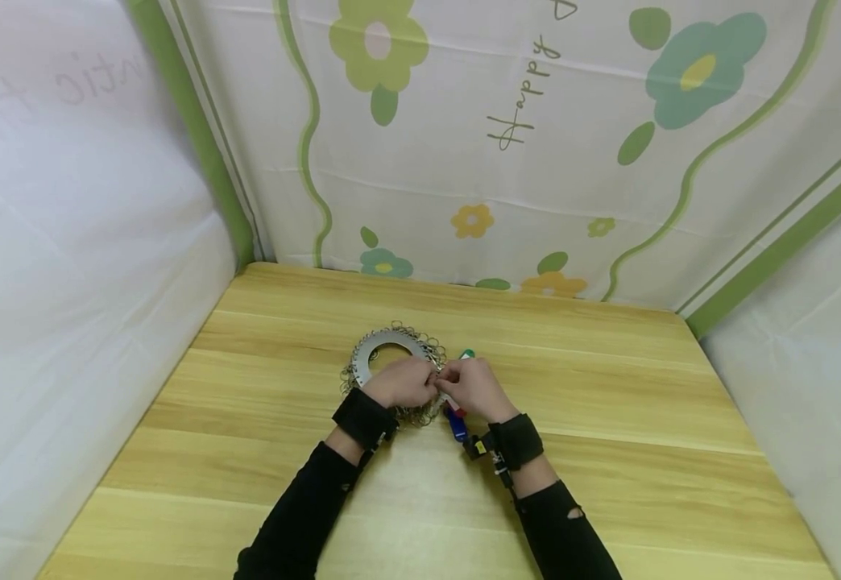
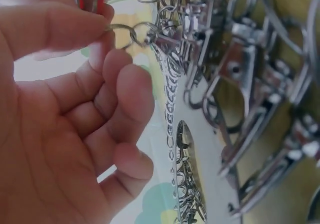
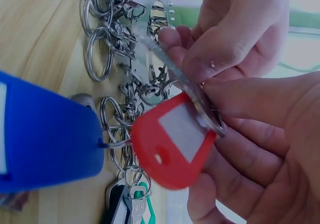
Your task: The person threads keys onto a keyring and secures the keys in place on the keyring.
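Observation:
A flat silver metal ring plate (image 1: 359,366) lies on the table, its rim crowded with snap hooks (image 2: 240,64) and split rings. Over its right side, my left hand (image 1: 404,382) pinches a small split ring (image 2: 120,27) that is linked to one of the hooks. My right hand (image 1: 474,391) meets it there, thumb and fingers pinching a silver key (image 3: 172,67) with a red key tag (image 3: 165,171). The key's head and its ring are partly hidden by the fingers. In the right wrist view, both hands' fingertips are close together at the key.
A blue key tag (image 3: 50,134) hangs from a ring at the plate's right side. Beyond it are a black-headed key (image 3: 117,204) and a green tag (image 1: 467,354). The wooden table (image 1: 246,403) is bounded by white cloth walls and a flowered curtain (image 1: 420,161).

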Action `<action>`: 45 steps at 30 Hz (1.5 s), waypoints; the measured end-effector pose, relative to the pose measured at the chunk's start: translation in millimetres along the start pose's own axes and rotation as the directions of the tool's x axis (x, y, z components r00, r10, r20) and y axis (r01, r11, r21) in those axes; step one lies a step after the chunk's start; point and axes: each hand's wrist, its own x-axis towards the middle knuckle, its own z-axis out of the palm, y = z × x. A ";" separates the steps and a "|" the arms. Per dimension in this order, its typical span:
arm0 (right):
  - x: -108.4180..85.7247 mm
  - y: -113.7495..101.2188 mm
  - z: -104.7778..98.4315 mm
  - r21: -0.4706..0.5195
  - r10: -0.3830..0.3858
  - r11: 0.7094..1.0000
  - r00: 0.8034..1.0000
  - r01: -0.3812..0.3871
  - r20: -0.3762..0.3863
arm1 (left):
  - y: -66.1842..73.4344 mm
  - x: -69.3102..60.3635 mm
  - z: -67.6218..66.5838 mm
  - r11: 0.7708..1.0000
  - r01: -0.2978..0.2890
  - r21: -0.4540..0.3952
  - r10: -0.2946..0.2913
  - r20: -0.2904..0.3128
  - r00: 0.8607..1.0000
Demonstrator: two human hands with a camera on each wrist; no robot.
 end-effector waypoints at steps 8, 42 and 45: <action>1.8 1.2 -0.5 0.005 0.036 0.999 0.998 -0.036 -0.047 | 3.0 -1.2 -6.3 0.998 -0.049 -0.035 0.050 0.014 0.999; -0.8 -1.4 0.0 -0.067 -0.008 0.998 0.999 0.005 -0.033 | 0.9 -3.0 -3.9 0.999 -0.033 0.011 0.032 0.040 0.999; -0.1 -1.5 0.2 -0.050 -0.008 0.999 1.000 0.008 -0.010 | 0.8 -3.4 -3.9 0.999 -0.032 0.003 0.031 0.037 0.999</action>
